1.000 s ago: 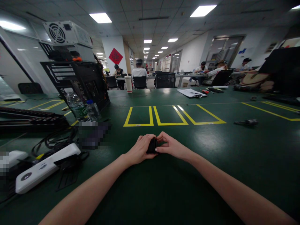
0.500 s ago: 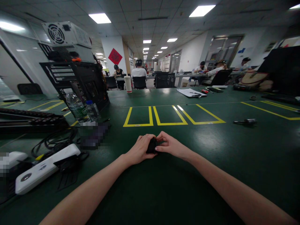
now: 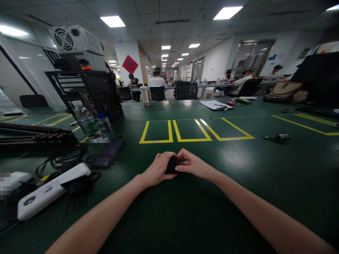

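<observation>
A small black object (image 3: 171, 165) stands on the dark green table (image 3: 174, 218) in front of me; its kind is too dark to make out. My left hand (image 3: 159, 167) is wrapped round it from the left, fingers over its top and thumb along its near side. From the right, my right hand (image 3: 189, 163) has its thumb and fingertips at the object's right side in a pinch. Much of the object is hidden behind my fingers. Just beyond both hands, yellow tape outlines (image 3: 194, 139) mark the table.
At left stand a computer case (image 3: 102, 95), water bottles (image 3: 86, 120) and a white device (image 3: 54, 190) among cables. A screwdriver-like tool (image 3: 277, 137) lies at right. Farther back are a clipboard (image 3: 215, 104) and a white cup (image 3: 144, 95). Several people sit at distant tables.
</observation>
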A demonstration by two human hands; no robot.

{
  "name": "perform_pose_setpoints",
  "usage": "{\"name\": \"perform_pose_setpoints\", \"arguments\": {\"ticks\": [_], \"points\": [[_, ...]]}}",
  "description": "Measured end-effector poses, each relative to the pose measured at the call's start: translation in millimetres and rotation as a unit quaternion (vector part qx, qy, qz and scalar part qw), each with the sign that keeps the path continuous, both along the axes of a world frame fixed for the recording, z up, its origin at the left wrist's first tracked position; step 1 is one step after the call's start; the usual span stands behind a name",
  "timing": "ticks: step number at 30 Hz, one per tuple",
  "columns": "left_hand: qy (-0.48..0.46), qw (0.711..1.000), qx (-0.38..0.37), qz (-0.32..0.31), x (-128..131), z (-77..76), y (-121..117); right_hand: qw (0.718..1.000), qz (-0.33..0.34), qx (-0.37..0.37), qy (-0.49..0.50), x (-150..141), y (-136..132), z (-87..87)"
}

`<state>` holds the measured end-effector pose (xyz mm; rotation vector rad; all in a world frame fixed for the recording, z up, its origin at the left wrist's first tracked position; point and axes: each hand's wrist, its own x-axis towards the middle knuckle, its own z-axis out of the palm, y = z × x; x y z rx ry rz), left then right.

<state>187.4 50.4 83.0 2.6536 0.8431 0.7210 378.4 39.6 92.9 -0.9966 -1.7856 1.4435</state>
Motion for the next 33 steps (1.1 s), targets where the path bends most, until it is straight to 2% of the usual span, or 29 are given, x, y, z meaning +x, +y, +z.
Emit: {"name": "perform_pose_setpoints", "arguments": {"ticks": [3,9,14,18,25,28,33], "points": [[0.001,1.0,0.0,0.002,-0.4,-0.8,1.0,1.0,0.01,0.0,0.024,-0.3,-0.4,0.9],[0.001,1.0,-0.004,0.003,0.9,-0.1,0.7,0.999,-0.041,0.02,0.019,-4.2,2.4,-5.4],[0.003,1.0,-0.003,0.001,0.7,1.6,-0.9,0.999,-0.026,-0.001,-0.019,-1.4,2.4,-5.3],[0.004,1.0,0.0,0.0,-0.2,1.2,-0.3,1.0,-0.006,0.005,0.007,-0.3,0.8,-2.0],[-0.004,1.0,-0.008,0.001,0.4,1.6,-0.1,0.999,-0.043,-0.009,0.003,-3.7,1.2,-3.5],[-0.002,1.0,-0.01,0.003,0.7,1.5,-0.6,0.999,-0.034,-0.028,-0.01,-2.4,2.0,-5.2],[0.002,1.0,0.001,0.003,0.4,-0.1,0.0,1.0,0.0,-0.004,0.002,0.9,0.2,-1.7]]}}
